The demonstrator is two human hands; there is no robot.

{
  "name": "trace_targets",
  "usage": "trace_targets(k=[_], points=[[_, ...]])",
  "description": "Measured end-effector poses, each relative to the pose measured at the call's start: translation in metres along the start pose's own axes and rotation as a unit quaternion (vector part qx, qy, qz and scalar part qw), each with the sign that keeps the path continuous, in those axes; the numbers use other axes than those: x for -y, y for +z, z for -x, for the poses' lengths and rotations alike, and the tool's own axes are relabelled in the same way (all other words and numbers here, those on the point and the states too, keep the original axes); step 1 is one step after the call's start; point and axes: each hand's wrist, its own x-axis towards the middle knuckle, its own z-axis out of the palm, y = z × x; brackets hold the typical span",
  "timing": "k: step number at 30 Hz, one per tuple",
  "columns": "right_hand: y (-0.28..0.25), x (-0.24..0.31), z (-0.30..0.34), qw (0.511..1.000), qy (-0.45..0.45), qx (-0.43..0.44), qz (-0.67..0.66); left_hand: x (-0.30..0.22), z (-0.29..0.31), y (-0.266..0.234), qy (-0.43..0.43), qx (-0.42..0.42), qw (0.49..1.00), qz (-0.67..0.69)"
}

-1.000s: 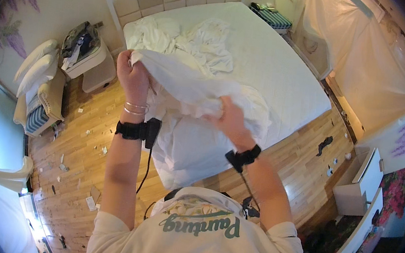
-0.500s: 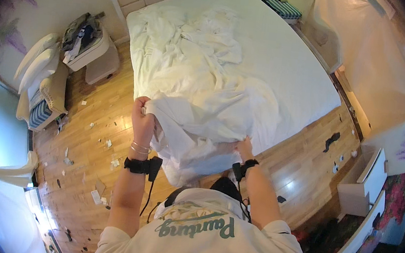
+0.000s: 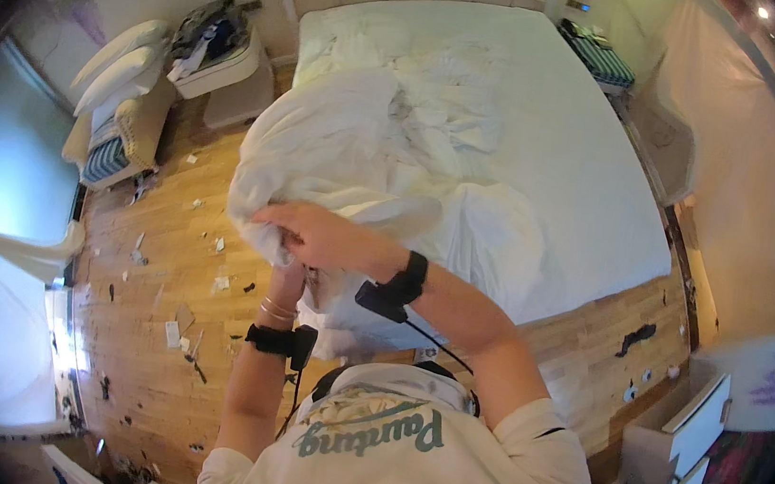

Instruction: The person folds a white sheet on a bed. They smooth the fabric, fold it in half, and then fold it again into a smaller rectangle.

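A rumpled white bed cover [image 3: 322,148] lies over the left side of the bed and billows up near its front left corner. My left hand [image 3: 287,280] grips its edge at that corner, partly hidden behind the right. Crossed over to the left, my right hand [image 3: 326,235] is closed on the same bunched cloth, just above the left hand. The bed [image 3: 570,148] has a smooth white sheet on its right side. Folds hide the cloth between my fingers.
At the left stands an armchair [image 3: 137,132] with white pillows [image 3: 125,69]; a white cabinet [image 3: 220,75] beyond it bears clothes. Scraps of litter [image 3: 171,334] dot the wooden floor. A drawer unit [image 3: 671,437] is at the right, and a striped stool [image 3: 604,61] at the far right.
My right hand has moved left from the front edge of the bed to beside my left hand. The cover's left part has lifted and puffed up. The view has shifted.
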Motion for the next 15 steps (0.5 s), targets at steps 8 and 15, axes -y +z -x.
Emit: trace_targets(k=[8,15], points=[[0.015,-0.106,0.094,0.964,0.256,-0.034,0.062,0.0,0.031,-0.014,-0.126,-0.167,0.978,0.0],[0.015,-0.121,0.108,0.941,0.311,-0.027,0.126,0.0,0.038,-0.013,-0.14,-0.078,0.977,-0.144]])
